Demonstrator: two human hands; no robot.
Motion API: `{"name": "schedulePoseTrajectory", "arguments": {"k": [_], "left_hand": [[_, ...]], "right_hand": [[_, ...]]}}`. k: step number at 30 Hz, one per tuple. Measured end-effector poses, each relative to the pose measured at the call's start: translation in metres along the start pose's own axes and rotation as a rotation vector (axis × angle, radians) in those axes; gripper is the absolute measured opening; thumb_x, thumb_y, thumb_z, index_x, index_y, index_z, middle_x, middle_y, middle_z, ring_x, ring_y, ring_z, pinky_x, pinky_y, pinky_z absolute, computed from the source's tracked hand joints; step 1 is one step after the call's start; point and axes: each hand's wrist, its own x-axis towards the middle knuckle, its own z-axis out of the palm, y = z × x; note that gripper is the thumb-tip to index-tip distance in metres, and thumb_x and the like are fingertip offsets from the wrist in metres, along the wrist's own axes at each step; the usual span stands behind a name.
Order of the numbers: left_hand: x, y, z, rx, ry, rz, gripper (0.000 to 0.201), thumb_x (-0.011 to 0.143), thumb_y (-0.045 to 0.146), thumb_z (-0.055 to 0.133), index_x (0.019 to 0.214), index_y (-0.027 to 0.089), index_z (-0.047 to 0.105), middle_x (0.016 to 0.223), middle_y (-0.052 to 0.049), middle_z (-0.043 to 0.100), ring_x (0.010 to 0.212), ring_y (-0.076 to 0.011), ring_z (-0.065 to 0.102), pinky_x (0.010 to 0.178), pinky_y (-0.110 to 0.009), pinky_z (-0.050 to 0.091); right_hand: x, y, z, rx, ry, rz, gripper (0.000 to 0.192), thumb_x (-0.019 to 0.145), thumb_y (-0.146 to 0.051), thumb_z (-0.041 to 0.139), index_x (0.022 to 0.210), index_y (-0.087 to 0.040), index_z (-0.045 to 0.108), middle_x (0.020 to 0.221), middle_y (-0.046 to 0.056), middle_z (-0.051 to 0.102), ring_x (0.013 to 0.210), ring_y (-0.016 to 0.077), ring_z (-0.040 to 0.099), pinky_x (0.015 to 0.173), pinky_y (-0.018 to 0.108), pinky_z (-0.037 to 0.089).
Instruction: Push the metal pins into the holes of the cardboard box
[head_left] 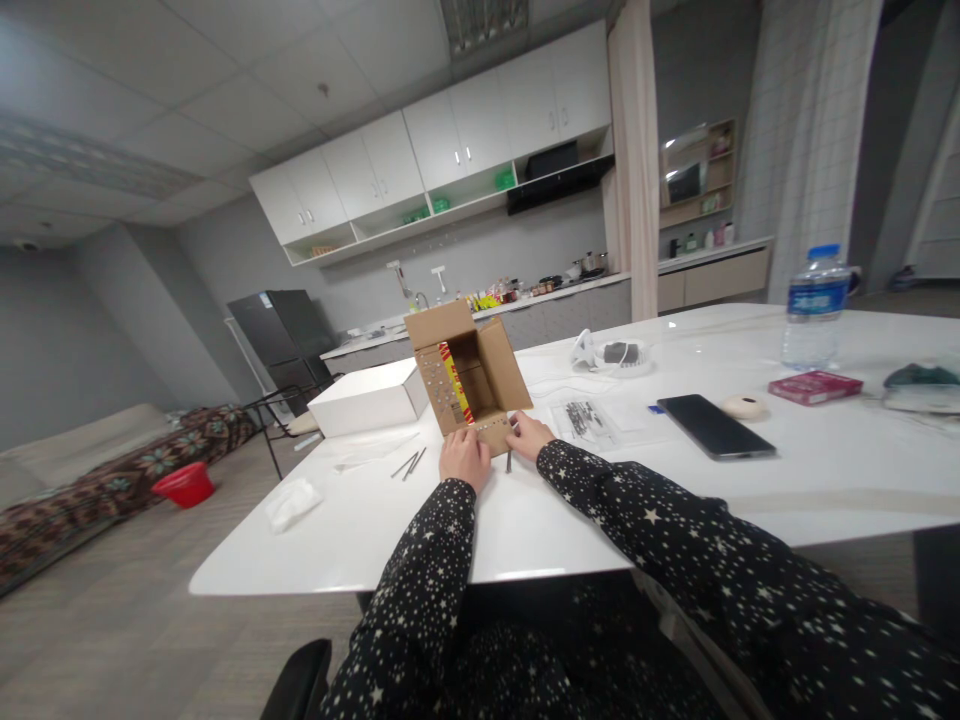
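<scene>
- Cardboard box [480, 375], flaps raised, open side toward the wearer; sits on white table [525, 535], just ahead of both hands.
- Yellow-and-red strip [456, 383] runs along the flap at its left.
- Left hand [465, 458]: fingers bent over the box's near edge, holding it; thumb hidden.
- Right hand [531, 437]: narrow, fingertips at the box's lower right corner; cannot tell whether they pinch the cardboard.
- Dark metal piece [509, 463] on the tabletop between the hands; slim metal rods [414, 464] left of the left hand.
- White box [367, 398] beyond the rods; crumpled tissue [292, 504] near the table's left edge.
- Clear plastic packet [589, 421] right of the right hand; phone [715, 425] farther right, then red packet [816, 387] and water bottle [814, 318].
</scene>
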Motion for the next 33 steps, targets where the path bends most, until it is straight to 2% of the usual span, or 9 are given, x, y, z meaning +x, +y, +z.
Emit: {"name": "schedulePoseTrajectory", "arguments": {"k": [10, 21, 33], "left_hand": [[0.0011, -0.0023, -0.0024, 0.043, -0.018, -0.061, 0.029, 0.082, 0.025, 0.044, 0.102, 0.017, 0.063, 0.098, -0.010, 0.062, 0.095, -0.0226, 0.056, 0.086, -0.033, 0.042], [0.0006, -0.0041, 0.0016, 0.000, -0.013, -0.007, 0.025, 0.081, 0.022, 0.045, 0.097, 0.017, 0.063, 0.099, -0.009, 0.062, 0.094, -0.0213, 0.055, 0.088, -0.034, 0.042], [0.0004, -0.0037, 0.0007, -0.018, -0.007, -0.032, 0.024, 0.081, 0.024, 0.047, 0.097, 0.017, 0.064, 0.102, -0.009, 0.061, 0.096, -0.0218, 0.055, 0.087, -0.033, 0.043]], "right_hand": [[-0.0042, -0.0047, -0.0048, 0.003, -0.011, 0.016, 0.026, 0.077, -0.030, 0.053, 0.101, -0.023, 0.053, 0.091, 0.001, 0.069, 0.086, 0.0195, 0.062, 0.069, 0.027, 0.036], [-0.0030, -0.0038, -0.0041, 0.001, -0.014, 0.008, 0.024, 0.078, -0.030, 0.054, 0.101, -0.022, 0.052, 0.090, 0.001, 0.069, 0.084, 0.0185, 0.062, 0.068, 0.026, 0.036], [-0.0033, -0.0044, -0.0039, 0.003, -0.009, 0.014, 0.025, 0.077, -0.029, 0.054, 0.101, -0.022, 0.053, 0.090, 0.002, 0.069, 0.084, 0.0188, 0.062, 0.068, 0.026, 0.036]]}}
